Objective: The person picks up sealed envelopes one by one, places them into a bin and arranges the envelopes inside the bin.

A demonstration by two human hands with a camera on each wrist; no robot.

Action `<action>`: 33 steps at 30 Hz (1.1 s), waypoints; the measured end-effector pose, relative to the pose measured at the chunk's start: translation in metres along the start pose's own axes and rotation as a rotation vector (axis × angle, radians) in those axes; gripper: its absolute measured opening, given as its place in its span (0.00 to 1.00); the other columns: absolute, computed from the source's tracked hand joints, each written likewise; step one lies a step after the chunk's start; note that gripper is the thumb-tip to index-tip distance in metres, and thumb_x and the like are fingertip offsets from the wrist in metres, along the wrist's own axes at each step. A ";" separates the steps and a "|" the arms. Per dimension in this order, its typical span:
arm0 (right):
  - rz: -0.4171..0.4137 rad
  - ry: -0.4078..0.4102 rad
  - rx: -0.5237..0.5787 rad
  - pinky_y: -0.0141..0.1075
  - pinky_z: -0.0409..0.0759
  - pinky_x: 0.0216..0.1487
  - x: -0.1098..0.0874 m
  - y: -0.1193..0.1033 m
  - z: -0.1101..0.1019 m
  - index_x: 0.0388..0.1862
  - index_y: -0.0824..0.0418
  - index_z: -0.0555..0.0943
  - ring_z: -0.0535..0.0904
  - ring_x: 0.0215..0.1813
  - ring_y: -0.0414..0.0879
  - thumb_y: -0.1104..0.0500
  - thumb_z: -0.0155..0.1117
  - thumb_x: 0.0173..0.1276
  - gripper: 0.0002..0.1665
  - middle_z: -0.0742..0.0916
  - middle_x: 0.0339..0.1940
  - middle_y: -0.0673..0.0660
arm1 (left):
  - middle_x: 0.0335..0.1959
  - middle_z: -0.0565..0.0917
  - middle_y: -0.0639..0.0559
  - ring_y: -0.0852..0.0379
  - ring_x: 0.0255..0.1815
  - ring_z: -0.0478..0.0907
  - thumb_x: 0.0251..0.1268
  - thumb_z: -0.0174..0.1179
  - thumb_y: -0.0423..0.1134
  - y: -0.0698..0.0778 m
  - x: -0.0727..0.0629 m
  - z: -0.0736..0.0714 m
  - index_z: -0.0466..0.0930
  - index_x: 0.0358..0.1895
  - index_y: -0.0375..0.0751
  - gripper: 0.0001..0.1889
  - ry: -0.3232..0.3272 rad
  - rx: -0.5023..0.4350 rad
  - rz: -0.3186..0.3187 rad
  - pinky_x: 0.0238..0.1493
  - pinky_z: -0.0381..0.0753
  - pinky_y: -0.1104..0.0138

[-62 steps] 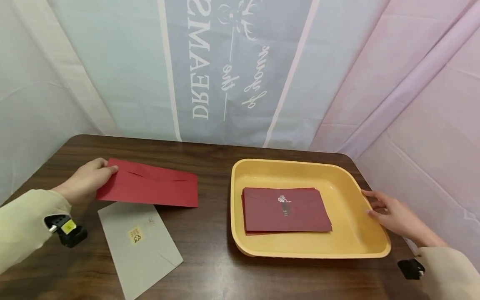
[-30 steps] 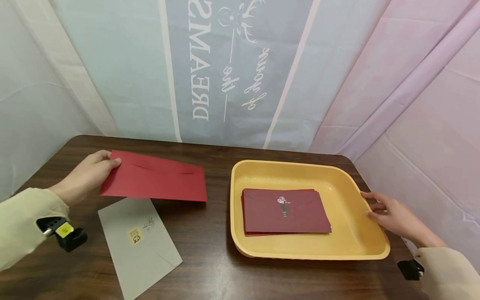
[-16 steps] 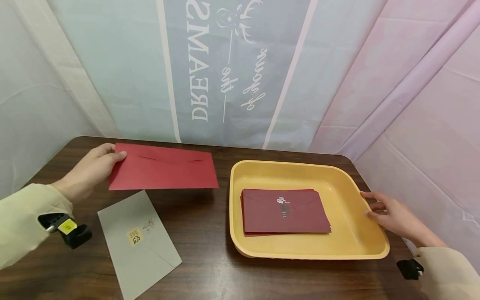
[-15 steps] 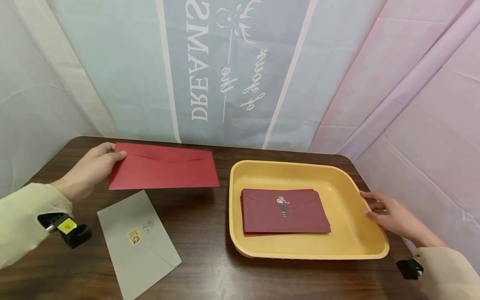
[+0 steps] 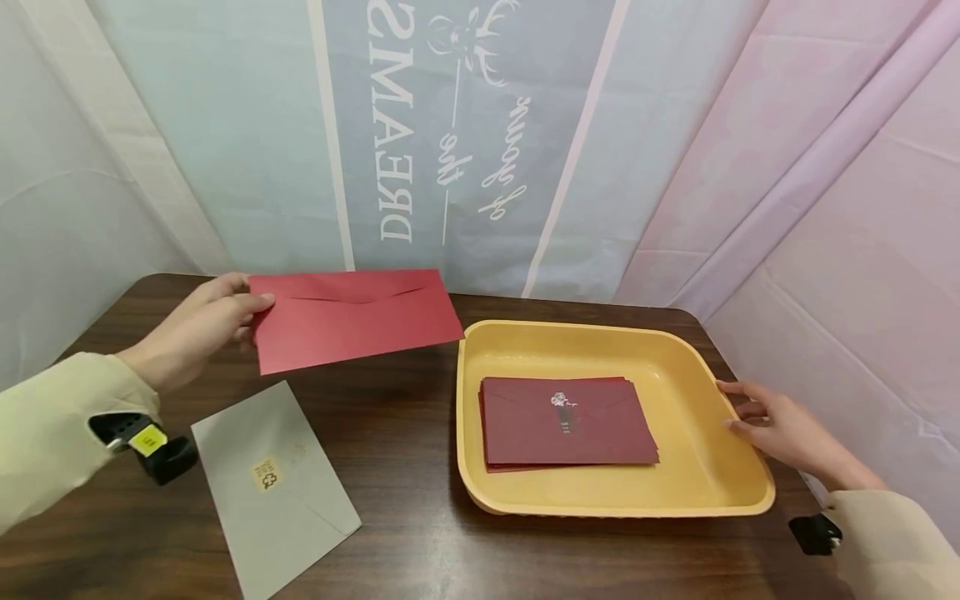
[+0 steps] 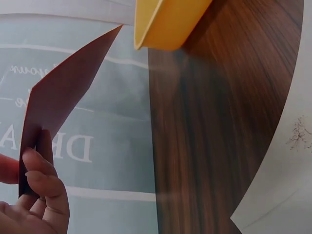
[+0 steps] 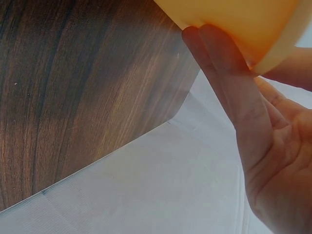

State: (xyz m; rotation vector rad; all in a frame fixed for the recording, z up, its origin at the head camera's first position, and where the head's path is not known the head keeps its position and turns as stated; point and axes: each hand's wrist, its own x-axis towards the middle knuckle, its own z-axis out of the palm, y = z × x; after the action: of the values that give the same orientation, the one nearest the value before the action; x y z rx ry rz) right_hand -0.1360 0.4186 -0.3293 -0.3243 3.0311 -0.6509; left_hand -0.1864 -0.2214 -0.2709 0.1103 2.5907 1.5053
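A red envelope (image 5: 352, 317) is pinched at its left end by my left hand (image 5: 206, 329), thumb on top. It hangs above the table, its right corner reaching the left rim of the yellow basin. In the left wrist view the fingers curl under the envelope (image 6: 66, 87). My right hand (image 5: 780, 429) grips the right rim of the yellow basin (image 5: 705, 433); the right wrist view shows the fingers beneath the basin wall (image 7: 243, 24) and the thumb over its edge. Inside the basin lies a stack of dark red envelopes (image 5: 570, 421), the top one bearing a white flower print.
A pale grey envelope (image 5: 300, 517) with a yellowish label lies on the brown wooden table (image 5: 408, 467), left of the basin. Behind the table hangs a printed cloth (image 5: 480, 167). More pale cloth (image 5: 862, 292) stands along the right side.
My left hand has lifted the red envelope up off the area by the grey one and carried it right, toward the basin, tilting it. My right hand stays at the basin's rim.
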 end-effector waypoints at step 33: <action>-0.009 0.013 0.024 0.30 0.79 0.28 0.001 0.001 0.001 0.60 0.73 0.70 0.77 0.33 0.23 0.68 0.65 0.62 0.29 0.87 0.37 0.68 | 0.28 0.83 0.53 0.60 0.27 0.80 0.68 0.49 0.32 0.041 0.023 0.086 0.64 0.49 0.31 0.11 -0.252 -0.175 0.060 0.35 0.81 0.65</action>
State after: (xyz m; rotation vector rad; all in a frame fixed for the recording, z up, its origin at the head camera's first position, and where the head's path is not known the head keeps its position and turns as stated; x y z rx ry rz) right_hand -0.1369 0.4191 -0.3309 -0.3340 3.0333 -0.6920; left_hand -0.1956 -0.1244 -0.2797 0.3379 2.2696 1.6143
